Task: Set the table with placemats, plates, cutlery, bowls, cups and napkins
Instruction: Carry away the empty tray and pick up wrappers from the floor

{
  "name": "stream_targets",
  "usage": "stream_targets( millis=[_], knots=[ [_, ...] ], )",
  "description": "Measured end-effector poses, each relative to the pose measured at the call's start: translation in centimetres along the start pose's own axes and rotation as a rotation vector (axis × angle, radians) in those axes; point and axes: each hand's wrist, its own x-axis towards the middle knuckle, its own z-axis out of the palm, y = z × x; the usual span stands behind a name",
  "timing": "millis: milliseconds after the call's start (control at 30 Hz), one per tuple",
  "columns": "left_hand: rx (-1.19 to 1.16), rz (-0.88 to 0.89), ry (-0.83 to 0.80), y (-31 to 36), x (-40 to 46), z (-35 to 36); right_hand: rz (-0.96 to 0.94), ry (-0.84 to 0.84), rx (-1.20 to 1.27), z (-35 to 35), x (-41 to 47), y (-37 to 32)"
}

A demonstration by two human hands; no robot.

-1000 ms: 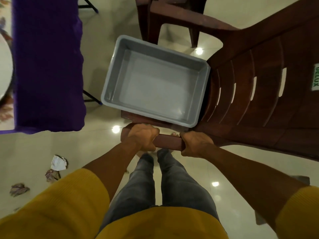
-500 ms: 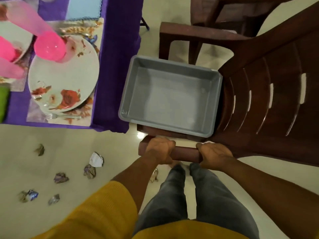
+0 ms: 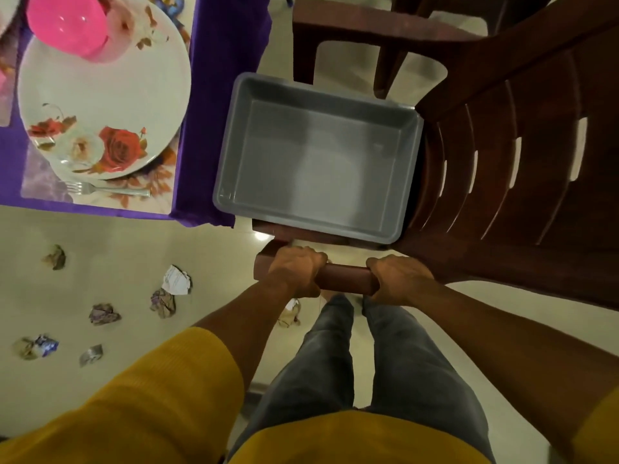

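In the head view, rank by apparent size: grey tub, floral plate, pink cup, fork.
1. grey tub and floral plate: look alike in spread, and the plate is cut off at the frame edge, so unranked.
2. pink cup
3. fork

The person wears a mustard-yellow knitted top (image 3: 160, 406) with a fine ribbed weave, filling the lower part of the frame; its sleeves are pushed up, leaving both forearms bare. Below centre show faded grey-blue jeans (image 3: 378, 360), creased along both legs.
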Motion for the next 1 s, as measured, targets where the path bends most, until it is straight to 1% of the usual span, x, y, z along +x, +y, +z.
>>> stream_targets(
  millis=[100,233,300,400,500,667,800,900,1000],
  knots=[
    [-0.025,-0.006,-0.011,0.2,-0.1,-0.1,0.004,-0.017,0.018,-0.2,-0.4,-0.1],
    [-0.198,-0.01,-0.036,0.1,-0.5,-1.4,-0.009,0.017,0.073,-1.3,-1.6,-0.1],
    [-0.285,0.007,0.018,0.2,-1.2,-2.6,0.001,0.053,0.151,-2.3,-2.9,0.0],
    [-0.393,0.031,0.165,1.0,-2.3,-4.5,0.009,0.122,0.251,-3.9,-4.8,0.2],
    [-0.484,0.064,0.269,2.5,-3.5,-6.5,0.017,0.242,0.306,-5.7,-6.9,0.8],
    [-0.624,0.128,0.395,6.1,-5.4,-9.6,0.046,0.547,0.349,-8.9,-11.9,1.9],
    [-0.717,0.157,0.497,10.1,-6.8,-12.0,0.019,0.709,0.373,-10.8,-15.4,4.3],
    [-0.732,0.194,0.542,13.8,-7.4,-13.9,-0.014,0.825,0.287,-12.2,-18.2,6.8],
    [-0.6,0.226,0.61,18.6,-7.8,-16.3,0.005,0.932,0.061,-13.4,-21.4,10.5]
  ],
)
